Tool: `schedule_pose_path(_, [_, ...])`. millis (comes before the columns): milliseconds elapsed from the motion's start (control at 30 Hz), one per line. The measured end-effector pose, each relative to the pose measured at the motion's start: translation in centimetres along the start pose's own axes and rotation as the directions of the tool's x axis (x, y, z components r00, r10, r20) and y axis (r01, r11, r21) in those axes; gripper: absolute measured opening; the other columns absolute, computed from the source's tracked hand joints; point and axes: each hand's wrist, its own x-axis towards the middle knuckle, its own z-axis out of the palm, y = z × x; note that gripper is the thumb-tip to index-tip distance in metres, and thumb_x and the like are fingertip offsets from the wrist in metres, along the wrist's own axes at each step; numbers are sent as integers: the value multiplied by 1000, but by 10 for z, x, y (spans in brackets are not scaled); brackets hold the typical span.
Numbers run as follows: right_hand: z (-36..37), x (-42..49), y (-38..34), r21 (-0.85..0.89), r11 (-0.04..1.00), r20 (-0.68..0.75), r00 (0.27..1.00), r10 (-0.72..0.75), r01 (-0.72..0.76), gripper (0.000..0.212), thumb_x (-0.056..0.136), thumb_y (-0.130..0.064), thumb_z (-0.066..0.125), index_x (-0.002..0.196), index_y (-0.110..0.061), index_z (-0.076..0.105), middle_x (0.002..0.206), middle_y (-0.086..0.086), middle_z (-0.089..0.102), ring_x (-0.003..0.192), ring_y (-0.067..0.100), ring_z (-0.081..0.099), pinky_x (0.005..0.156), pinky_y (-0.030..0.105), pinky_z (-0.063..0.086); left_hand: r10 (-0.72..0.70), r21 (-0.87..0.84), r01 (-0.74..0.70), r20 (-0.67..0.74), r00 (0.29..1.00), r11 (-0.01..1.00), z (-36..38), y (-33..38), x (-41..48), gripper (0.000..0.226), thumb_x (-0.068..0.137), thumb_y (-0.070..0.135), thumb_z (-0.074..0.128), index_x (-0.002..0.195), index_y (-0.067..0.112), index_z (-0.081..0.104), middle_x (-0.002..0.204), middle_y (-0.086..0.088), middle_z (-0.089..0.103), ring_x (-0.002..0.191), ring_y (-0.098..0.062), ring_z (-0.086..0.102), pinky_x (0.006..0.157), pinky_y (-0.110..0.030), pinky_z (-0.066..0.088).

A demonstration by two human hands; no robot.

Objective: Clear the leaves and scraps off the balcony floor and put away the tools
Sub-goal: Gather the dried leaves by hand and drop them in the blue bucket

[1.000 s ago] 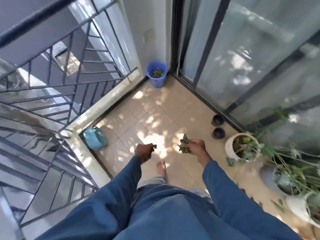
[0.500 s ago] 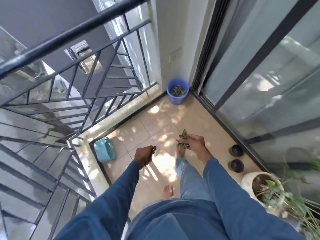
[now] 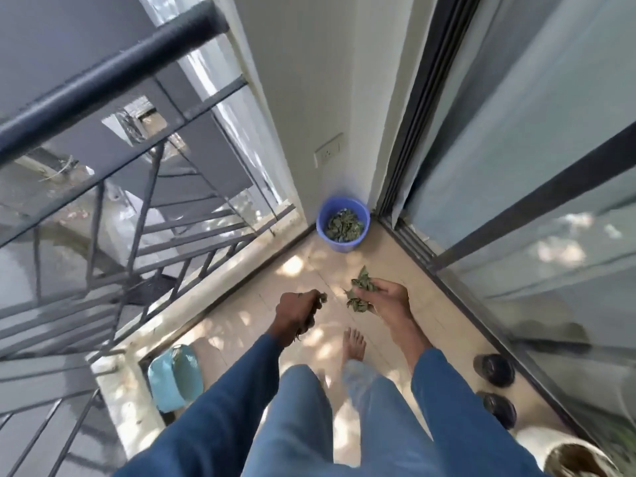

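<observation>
My left hand [image 3: 297, 309] is clenched around a small amount of dry scraps [image 3: 322, 297]. Only a few dark bits show, at the top of the fist and below the curled fingers. My right hand [image 3: 385, 297] is turned palm-up, with fingers and thumb curled round a bunch of green leaves [image 3: 359, 292]. The bunch sticks out of the grip on the side facing my left hand. Both hands are held above the balcony floor [image 3: 395, 266], close to each other but not touching.

A blue bucket [image 3: 344, 245] stands upright in the far corner of the floor, against the white wall and just beside the track of the sliding glass door [image 3: 533, 149]. It already holds a layer of leaf litter [image 3: 344, 225]. The bucket is ahead of both hands and apart from them.

A wall socket [image 3: 328, 153] sits on the wall above the bucket. The metal railing [image 3: 103, 74] runs along my left side. A light blue container [image 3: 175, 378] lies on the floor by the railing kerb, near my left sleeve. Two small dark pots [image 3: 494, 370] stand side by side along the door track on my right. Part of a white planter [image 3: 557, 445] shows at the lower right edge. My bare foot [image 3: 354, 344] is flat on the tiles below my hands.
</observation>
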Motion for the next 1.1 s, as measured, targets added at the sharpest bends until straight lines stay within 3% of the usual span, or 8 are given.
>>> schedule_pose_path(100, [-1, 64, -9, 15, 1000, -29, 999, -20, 20, 20, 76, -4, 85, 89, -12, 73, 81, 4, 75, 72, 15, 69, 66, 24, 59, 10, 7, -10, -7, 1000, 1000, 20, 36, 65, 22, 82, 32, 69, 68, 14, 66, 56, -6, 55, 47, -21, 45, 40, -21, 28])
schedule_pose_path(200, [0, 129, -8, 24, 1000, -70, 997, -11, 13, 42, 74, -9, 88, 111, -5, 70, 100, 11, 75, 90, 24, 73, 79, 32, 60, 17, -2, -17, -20, 1000, 1000, 38, 63, 130, 25, 81, 34, 70, 63, 17, 65, 53, -5, 54, 44, -20, 44, 39, -19, 28])
schedule_pose_path(367, [12, 231, 0, 58, 998, -132, 991, -5, 13, 18, 80, -3, 82, 91, -11, 69, 81, 4, 70, 68, 14, 64, 60, 21, 56, 10, 20, -9, -30, 1000, 1000, 66, 87, 242, 22, 80, 31, 65, 64, 15, 64, 51, -6, 53, 41, -21, 45, 39, -18, 28])
schedule_pose_path(533, [28, 337, 14, 82, 996, -192, 981, 39, -24, 21, 78, -3, 83, 94, 1, 70, 83, 11, 71, 75, 24, 64, 74, 39, 59, 95, 50, -89, -122, 988, 995, 96, 110, 356, 34, 80, 39, 62, 62, 10, 63, 47, -10, 55, 41, -23, 50, 42, -26, 40])
schedule_pose_path(700, [33, 469, 65, 26, 1000, -191, 982, 1, 4, 81, 43, -56, 96, 100, -3, 74, 95, 10, 77, 86, 27, 74, 72, 54, 62, 277, 256, -228, -177, 944, 940, 121, 132, 460, 60, 85, 61, 61, 80, 2, 74, 79, -16, 75, 79, -28, 73, 80, -38, 60])
schedule_pose_path(833, [57, 477, 34, 30, 997, -253, 965, 76, -71, 52, 83, -11, 81, 128, 5, 60, 104, 6, 58, 96, 38, 68, 71, 52, 62, 309, 436, -231, -116, 944, 870, 131, 134, 521, 80, 77, 80, 49, 86, 4, 72, 85, -13, 76, 83, -30, 73, 86, -42, 59])
schedule_pose_path(967, [63, 521, 53, -169, 981, -233, 971, 54, -95, 54, 85, -27, 78, 128, 1, 60, 116, 15, 62, 109, 39, 65, 88, 54, 58, 349, 576, -285, -1, 937, 766, 137, 134, 543, 77, 84, 81, 49, 106, 10, 70, 116, -13, 71, 112, -32, 64, 97, -39, 48])
schedule_pose_path(1100, [58, 564, 87, -277, 950, -215, 973, 89, -148, 61, 77, -32, 68, 130, -4, 57, 124, 18, 64, 112, 38, 65, 95, 51, 55, 248, 506, -237, 46, 968, 829, 135, 139, 535, 87, 94, 72, 45, 153, 9, 39, 159, -13, 40, 146, -29, 37, 117, -34, 28])
